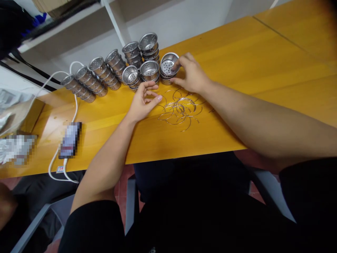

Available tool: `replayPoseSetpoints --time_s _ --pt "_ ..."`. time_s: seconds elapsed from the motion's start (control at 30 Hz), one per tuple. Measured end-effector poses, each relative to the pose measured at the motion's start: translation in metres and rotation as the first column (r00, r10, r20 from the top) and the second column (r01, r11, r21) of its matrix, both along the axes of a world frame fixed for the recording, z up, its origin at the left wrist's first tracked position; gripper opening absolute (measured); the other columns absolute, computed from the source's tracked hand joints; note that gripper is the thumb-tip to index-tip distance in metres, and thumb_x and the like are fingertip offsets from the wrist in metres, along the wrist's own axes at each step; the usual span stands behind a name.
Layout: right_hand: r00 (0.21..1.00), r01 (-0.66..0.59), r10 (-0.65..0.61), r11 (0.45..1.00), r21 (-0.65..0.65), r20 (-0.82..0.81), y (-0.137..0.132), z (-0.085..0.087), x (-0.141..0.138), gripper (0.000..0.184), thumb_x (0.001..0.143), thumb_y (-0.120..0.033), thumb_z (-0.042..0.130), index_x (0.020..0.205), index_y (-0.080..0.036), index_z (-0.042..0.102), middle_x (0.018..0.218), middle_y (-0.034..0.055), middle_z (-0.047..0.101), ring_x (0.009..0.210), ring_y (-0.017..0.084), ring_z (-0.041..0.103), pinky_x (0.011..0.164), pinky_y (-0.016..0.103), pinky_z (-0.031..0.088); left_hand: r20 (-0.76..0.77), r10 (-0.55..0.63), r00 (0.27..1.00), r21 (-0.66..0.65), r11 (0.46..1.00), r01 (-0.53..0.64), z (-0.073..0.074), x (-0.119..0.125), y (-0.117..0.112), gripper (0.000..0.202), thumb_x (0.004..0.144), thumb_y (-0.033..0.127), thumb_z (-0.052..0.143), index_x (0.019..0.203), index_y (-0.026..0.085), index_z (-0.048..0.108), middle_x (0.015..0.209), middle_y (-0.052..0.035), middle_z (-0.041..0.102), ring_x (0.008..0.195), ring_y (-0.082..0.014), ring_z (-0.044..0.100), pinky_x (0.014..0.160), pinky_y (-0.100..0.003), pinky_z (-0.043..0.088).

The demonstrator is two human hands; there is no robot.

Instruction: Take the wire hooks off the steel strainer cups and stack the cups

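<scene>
My right hand (191, 73) grips the rim of a perforated metal strainer cup (167, 65) tilted on top of a short stack at the far side of the orange table (237, 63). My left hand (143, 100) rests palm-up beside a loose pile of thin wire rings (180, 109), fingers curled loosely and apart; it seems to pinch one thin wire ring between thumb and fingertips. More stacks of the same strainer cups (110, 72) stand in rows to the left of the held cup.
A phone (70, 140) lies on a white cable (75, 105) at the left of the table. Packaging (15, 147) sits at the far left edge. A white shelf frame (116, 21) and wall stand behind the table. Another person's dark clothing shows at the lower left.
</scene>
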State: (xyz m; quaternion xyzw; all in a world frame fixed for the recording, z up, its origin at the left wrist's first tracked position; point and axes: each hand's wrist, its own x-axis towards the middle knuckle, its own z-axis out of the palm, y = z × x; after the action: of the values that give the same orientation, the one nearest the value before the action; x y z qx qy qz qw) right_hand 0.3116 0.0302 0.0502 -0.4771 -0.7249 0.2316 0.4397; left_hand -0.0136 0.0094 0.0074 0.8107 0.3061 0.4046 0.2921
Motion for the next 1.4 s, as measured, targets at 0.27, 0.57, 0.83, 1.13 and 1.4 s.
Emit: replayPoseSetpoints --time_s 0.27,0.57,0.83,1.13,1.4 --pt "1.000 -0.004 0.005 1.000 -0.026 0.024 -0.006 0.004 -0.004 0.060 0.081 -0.110 0.087 0.117 -0.063 0.078 0.123 0.0053 0.086 0.162 0.049 0.057 0.133 0.088 0.052 -0.014 0.002 1.000 -0.004 1.000 -0.002 0.001 0.000 -0.002 0.085 0.112 0.086 0.091 0.176 0.039 0.061 0.169 -0.0156 0.078 0.134 -0.0266 0.087 0.102 -0.038 0.076" --pt "0.999 -0.024 0.023 0.998 0.056 0.022 0.000 0.005 0.001 0.060 0.077 -0.110 0.094 0.104 -0.057 0.085 0.120 0.0129 0.082 0.153 0.057 0.062 0.114 0.093 0.059 0.000 0.010 1.000 -0.020 1.000 -0.010 0.006 0.004 -0.006 0.083 0.110 0.088 0.092 0.171 0.038 0.065 0.166 -0.0160 0.081 0.129 -0.0261 0.088 0.096 -0.036 0.075" --pt "0.998 -0.049 0.046 0.995 0.087 0.034 0.001 0.000 0.002 0.052 0.088 -0.101 0.093 0.110 -0.055 0.081 0.141 0.0098 0.083 0.157 0.055 0.063 0.126 0.091 0.058 -0.003 0.040 0.999 -0.038 0.998 -0.041 0.014 0.008 -0.014 0.087 0.106 0.093 0.093 0.167 0.036 0.068 0.165 -0.0167 0.083 0.128 -0.0261 0.090 0.096 -0.035 0.076" --pt "1.000 -0.011 0.011 0.999 0.040 0.008 -0.020 0.017 0.002 0.103 0.072 -0.088 0.111 0.165 -0.068 0.071 0.149 0.0044 0.085 0.174 0.056 0.053 0.125 0.093 0.058 0.003 0.041 0.999 -0.005 0.999 -0.041 0.010 0.003 -0.007 0.077 0.108 0.082 0.095 0.166 0.037 0.070 0.161 -0.0155 0.083 0.126 -0.0272 0.089 0.094 -0.039 0.077" --pt "1.000 0.024 -0.024 1.000 0.002 -0.019 -0.014 0.003 0.005 0.113 0.073 -0.095 0.109 0.171 -0.062 0.062 0.154 0.0061 0.086 0.167 0.054 0.057 0.132 0.091 0.053 0.029 0.034 0.999 -0.068 0.997 -0.032 0.016 0.005 -0.011 0.073 0.104 0.079 0.098 0.156 0.034 0.075 0.159 -0.0153 0.084 0.126 -0.0274 0.087 0.096 -0.040 0.078"
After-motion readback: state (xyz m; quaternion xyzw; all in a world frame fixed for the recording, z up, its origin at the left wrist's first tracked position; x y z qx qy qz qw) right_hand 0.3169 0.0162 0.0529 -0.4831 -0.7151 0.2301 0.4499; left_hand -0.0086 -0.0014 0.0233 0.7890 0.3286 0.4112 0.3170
